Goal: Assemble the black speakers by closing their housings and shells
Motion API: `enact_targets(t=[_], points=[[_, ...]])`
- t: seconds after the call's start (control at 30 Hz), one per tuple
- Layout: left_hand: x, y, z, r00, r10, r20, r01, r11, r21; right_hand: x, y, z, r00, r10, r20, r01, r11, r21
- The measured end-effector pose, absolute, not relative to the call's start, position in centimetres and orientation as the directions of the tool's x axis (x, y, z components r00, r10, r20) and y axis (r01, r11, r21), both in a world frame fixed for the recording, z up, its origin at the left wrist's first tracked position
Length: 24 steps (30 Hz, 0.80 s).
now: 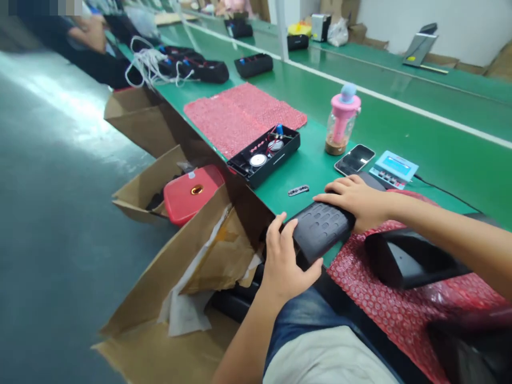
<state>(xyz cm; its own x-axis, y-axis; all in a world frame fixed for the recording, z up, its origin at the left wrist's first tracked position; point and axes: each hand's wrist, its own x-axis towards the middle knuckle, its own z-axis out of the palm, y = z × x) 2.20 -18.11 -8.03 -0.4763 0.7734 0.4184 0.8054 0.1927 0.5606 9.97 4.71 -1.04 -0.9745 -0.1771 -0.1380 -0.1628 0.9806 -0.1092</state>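
A black speaker housing (325,226) with rows of oval marks on its face lies at the near edge of the green bench. My right hand (360,200) is wrapped over its far end, thumb hidden. My left hand (286,261) is at the near end, fingers and thumb spread apart around the corner. A small grey strip with dark buttons (298,190) lies just beyond the housing. Farther off stands an open black speaker shell (266,157) with two round drivers and loose wires inside.
A phone (355,159), a light-blue meter (395,168) with a cable and a pink-lidded bottle (343,120) stand beyond the right hand. Red bubble wrap (360,277) lies under another black housing (412,258). Cardboard boxes (140,288) and a red case (194,194) line the bench's left side.
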Motion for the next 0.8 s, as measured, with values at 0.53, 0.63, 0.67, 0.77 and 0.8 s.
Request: enact_targets(t=[0.53, 0.63, 0.67, 0.77, 0.8], points=[[6.0, -10.1, -1.6, -0.648, 0.762, 0.006, 0.754, 0.643, -0.134, 25.3, 8.3, 2.2, -0.994, -0.090, 0.070, -0.111, 0.896, -0.430], [5.5, -9.8, -1.4, -0.639, 0.769, -0.012, 0.764, 0.634, -0.122, 29.5, 6.8, 0.9, -1.000, 0.002, -0.004, 0.003, 0.962, -0.273], [5.3, -9.7, -1.4, -0.636, 0.772, -0.017, 0.768, 0.630, -0.115, 30.0, 6.4, 0.3, -0.999, 0.034, -0.025, 0.039, 0.974, -0.221], [4.9, -9.6, -1.3, -0.633, 0.774, -0.011, 0.772, 0.629, -0.086, 29.7, 5.9, -1.2, -0.995, 0.095, -0.028, 0.098, 0.986, -0.134], [4.8, -9.6, -1.3, -0.630, 0.777, -0.005, 0.775, 0.628, -0.076, 29.2, 6.1, -1.5, -0.995, 0.099, -0.019, 0.101, 0.987, -0.123]])
